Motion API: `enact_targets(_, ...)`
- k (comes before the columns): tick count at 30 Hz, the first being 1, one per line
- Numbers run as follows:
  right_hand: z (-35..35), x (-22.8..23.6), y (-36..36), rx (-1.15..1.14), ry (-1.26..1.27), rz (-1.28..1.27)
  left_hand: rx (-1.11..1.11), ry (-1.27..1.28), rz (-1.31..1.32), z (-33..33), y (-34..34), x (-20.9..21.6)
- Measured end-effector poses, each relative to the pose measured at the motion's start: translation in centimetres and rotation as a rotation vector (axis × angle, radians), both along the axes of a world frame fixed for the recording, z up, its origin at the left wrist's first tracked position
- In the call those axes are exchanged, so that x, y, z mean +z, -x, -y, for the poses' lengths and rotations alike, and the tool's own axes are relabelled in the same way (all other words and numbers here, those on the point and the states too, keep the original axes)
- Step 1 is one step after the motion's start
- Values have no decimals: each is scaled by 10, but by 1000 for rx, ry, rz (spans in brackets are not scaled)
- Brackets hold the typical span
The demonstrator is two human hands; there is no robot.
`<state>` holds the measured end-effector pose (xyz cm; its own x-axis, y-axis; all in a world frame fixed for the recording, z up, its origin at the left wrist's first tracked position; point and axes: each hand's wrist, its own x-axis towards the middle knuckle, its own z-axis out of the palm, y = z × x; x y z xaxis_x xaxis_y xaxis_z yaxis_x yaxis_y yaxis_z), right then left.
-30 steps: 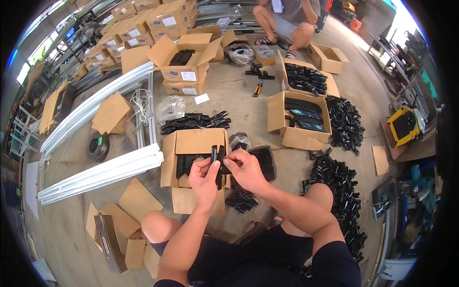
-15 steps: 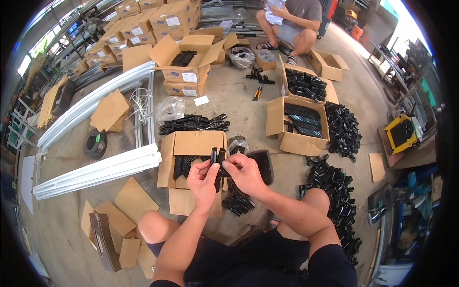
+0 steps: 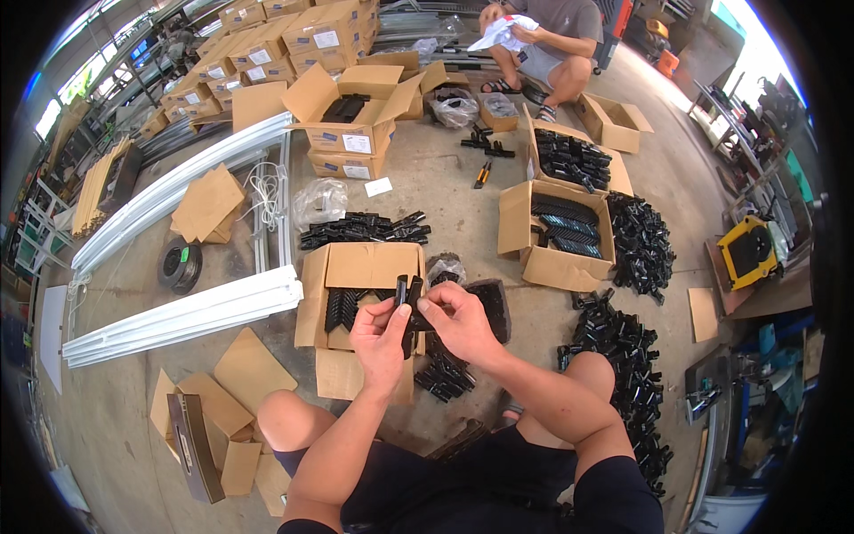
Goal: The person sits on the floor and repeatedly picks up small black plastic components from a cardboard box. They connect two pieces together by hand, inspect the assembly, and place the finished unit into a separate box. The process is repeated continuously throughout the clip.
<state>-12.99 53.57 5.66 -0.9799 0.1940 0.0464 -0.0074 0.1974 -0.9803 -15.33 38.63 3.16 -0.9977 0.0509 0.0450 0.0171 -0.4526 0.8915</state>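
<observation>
My left hand [image 3: 381, 345] is closed round a black bracket-like part [image 3: 401, 290], its upper end sticking up past the thumb. At the part's right side, the fingers of my right hand [image 3: 463, 327] are pinched together; what is between the fingertips is largely hidden. Both hands are over an open cardboard box [image 3: 310, 307] with rows of black angled pieces [image 3: 343, 308] inside. Just right of it is a dark tray [image 3: 495, 309]. Loose black parts [image 3: 445, 381] lie on the floor beneath my right wrist.
More black parts are heaped at right [image 3: 614, 343] and beyond the box [image 3: 365, 230]. A filled carton [image 3: 569, 267] stands at right. White metal profiles [image 3: 187, 316] lie at left. A utility knife [image 3: 482, 174] is on the floor. Another person [image 3: 569, 44] crouches at the back.
My hands stay at nearly the same place, still on the black part. At the back, the other person has lowered and spread the white cloth-like item.
</observation>
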Motion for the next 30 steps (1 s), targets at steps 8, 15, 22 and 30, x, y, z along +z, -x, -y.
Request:
enact_targets(8,-1,2,-1,-10,-25,-138,4,33,-16,0,-3,4)
enact_targets(15,-3,-8,5,29,-168,-200,-4,30,28,6,1,-6)
enact_targets(22,-2,-3,1,23,-48,-114,-37,-85,50,4,-1,-8)
enact_targets(30,-2,-2,0,29,-58,-97,-32,-72,33,3,0,-7)
